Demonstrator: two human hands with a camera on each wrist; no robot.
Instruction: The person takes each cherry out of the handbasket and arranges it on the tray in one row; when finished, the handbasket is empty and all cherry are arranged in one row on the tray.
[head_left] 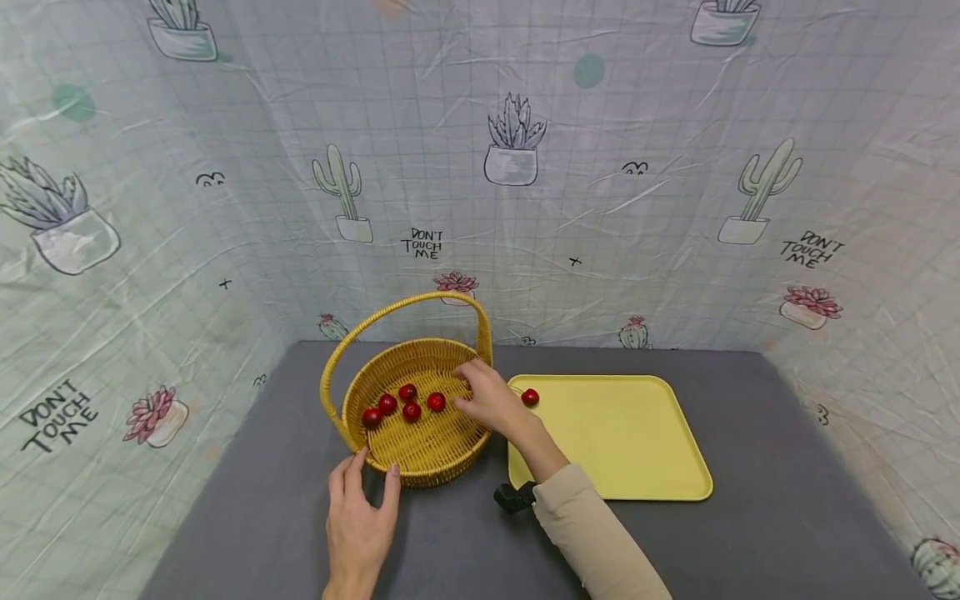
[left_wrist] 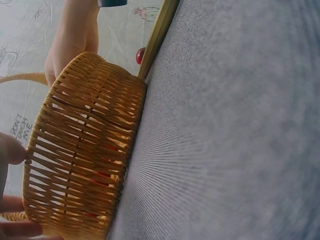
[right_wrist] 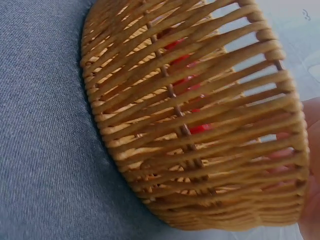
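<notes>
A round yellow wicker basket (head_left: 420,467) with a tall arched handle holds several red cherries (head_left: 411,411). At its near-left rim is my left hand (head_left: 362,521), thumb and fingers spread, fingertips right at the weave; the left wrist view shows them at the rim (left_wrist: 27,157) too. My right hand (head_left: 491,400) reaches over the right rim into the basket, thumb and fingers apart, with one cherry (head_left: 436,402) just left of the fingertips. No cherry shows between those fingers. In the right wrist view, the basket wall (right_wrist: 200,110) partly hides this hand.
Right of the basket lies a yellow rectangular tray (head_left: 615,442), with a single cherry (head_left: 530,397) at its far-left corner. A black wrist strap (head_left: 514,497) shows beside the right sleeve (head_left: 592,525). Grey cloth covers the table (head_left: 262,517); a printed curtain (head_left: 570,208) hangs behind.
</notes>
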